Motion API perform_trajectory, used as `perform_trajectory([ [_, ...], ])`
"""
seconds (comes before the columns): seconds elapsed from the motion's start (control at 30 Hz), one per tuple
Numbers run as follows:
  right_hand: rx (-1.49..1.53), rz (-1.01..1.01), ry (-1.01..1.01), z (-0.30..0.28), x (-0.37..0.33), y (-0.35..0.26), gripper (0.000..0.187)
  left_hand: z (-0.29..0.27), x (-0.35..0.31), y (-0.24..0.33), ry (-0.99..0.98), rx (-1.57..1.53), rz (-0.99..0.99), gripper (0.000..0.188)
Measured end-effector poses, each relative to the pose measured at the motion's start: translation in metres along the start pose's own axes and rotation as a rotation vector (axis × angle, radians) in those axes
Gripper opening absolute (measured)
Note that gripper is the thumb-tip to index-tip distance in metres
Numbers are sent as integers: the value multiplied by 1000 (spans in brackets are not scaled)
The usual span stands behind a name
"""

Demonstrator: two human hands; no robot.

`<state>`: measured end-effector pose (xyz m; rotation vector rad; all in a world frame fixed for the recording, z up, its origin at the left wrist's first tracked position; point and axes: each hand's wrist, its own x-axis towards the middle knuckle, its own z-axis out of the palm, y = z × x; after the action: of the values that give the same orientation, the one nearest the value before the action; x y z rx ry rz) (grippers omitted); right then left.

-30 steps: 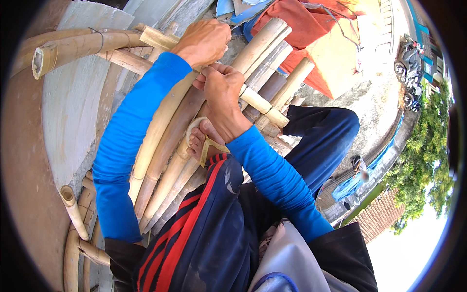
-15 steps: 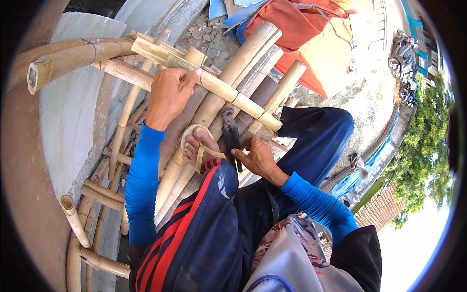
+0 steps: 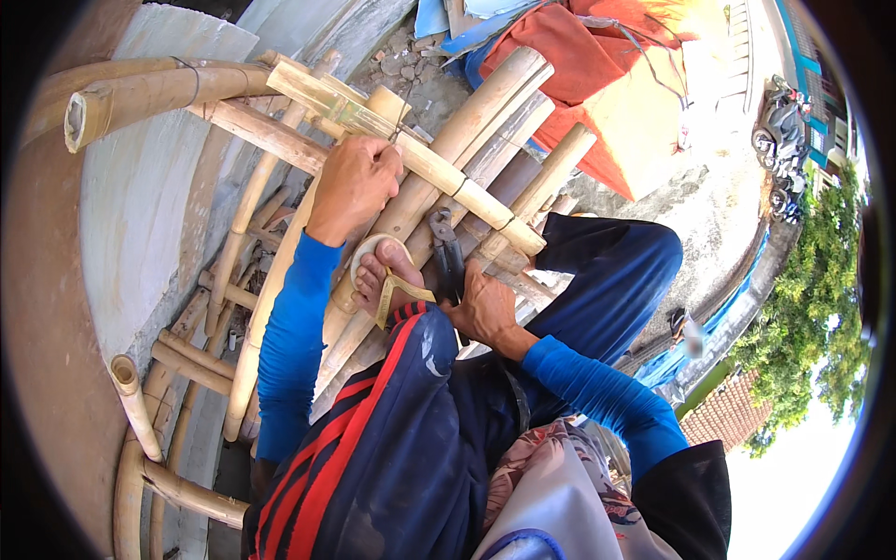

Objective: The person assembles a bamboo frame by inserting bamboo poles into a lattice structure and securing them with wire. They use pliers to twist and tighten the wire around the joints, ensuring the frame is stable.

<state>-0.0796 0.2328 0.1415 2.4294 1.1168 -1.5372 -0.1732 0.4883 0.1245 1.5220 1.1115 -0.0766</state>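
Note:
My left hand [image 3: 357,187] is closed in a pinch on a thin dark wire [image 3: 400,126] beside a split bamboo strip [image 3: 425,166]. The strip lies across several thick bamboo poles [image 3: 471,112], with dark ties round it at places. Below the strip, my right hand [image 3: 487,306] closes round the black handles of a pair of pincers [image 3: 446,250], whose metal jaws point up toward the strip. My sandalled foot [image 3: 385,271] rests on the poles between the two hands.
Bamboo scaffolding [image 3: 187,364] runs down the left beside a wall [image 3: 56,308]. A bamboo pole end [image 3: 89,117] juts out at upper left. An orange tarp [image 3: 597,103] lies beyond the poles. Motorbikes [image 3: 782,140] are parked far off at right, and a person [image 3: 686,334] is below.
My left hand has shifted slightly right along the strip and now pinches the wire. My right hand has moved left and closed round the pincers' handles.

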Motion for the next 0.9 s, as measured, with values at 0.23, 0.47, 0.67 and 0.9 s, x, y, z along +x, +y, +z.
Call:
perform_trajectory([
  [0.23, 207, -301, 109, -36, -10, 16, 37, 9, 1, 11, 377, 552, 350, 27],
  [0.47, 267, -443, 314, -115, 23, -16, 33, 7, 8, 1, 221, 259, 361, 34],
  [0.67, -62, -525, 163, -187, 40, -20, 32, -5, 10, -6, 134, 162, 365, 35],
  [0.9, -479, -709, 285, -255, 38, -79, 29, 22, 1, -9, 323, 234, 432, 37],
])
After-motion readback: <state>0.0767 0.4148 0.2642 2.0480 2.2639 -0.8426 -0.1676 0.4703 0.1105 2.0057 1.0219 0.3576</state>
